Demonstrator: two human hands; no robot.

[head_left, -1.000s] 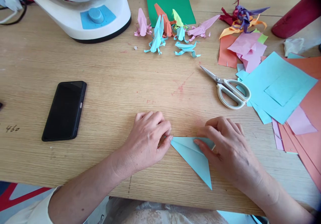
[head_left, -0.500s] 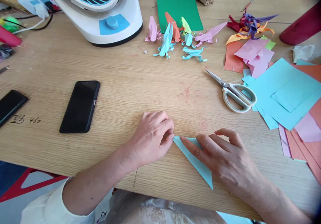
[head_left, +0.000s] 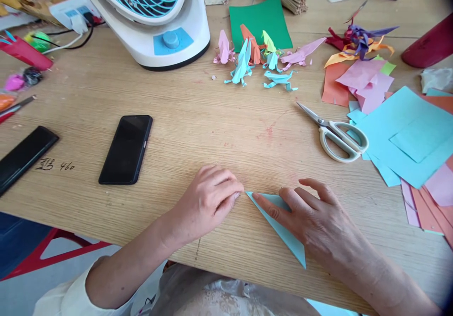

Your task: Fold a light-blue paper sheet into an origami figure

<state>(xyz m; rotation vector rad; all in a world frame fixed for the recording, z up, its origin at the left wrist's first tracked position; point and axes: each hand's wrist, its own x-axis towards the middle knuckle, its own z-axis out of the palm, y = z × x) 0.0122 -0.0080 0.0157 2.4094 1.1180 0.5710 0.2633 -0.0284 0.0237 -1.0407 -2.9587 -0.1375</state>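
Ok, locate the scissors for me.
In the head view, the scissors lie right of centre, beyond the right hand, at the left edge of the large blue sheets.

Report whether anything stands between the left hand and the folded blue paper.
Nothing visible: the left hand is beside the left tip of the folded blue paper; whether they touch is unclear. The right hand covers part of the paper but not that tip.

A loose cream-white sleeve (head_left: 72, 291) ends near the left elbow in a wide, plain opening. The garment (head_left: 208, 293) over the lap is greyish beige with a mottled, paler pattern. The left forearm (head_left: 141, 261) bears a small dark spot (head_left: 122, 288), and the fingers (head_left: 273, 210) are bare
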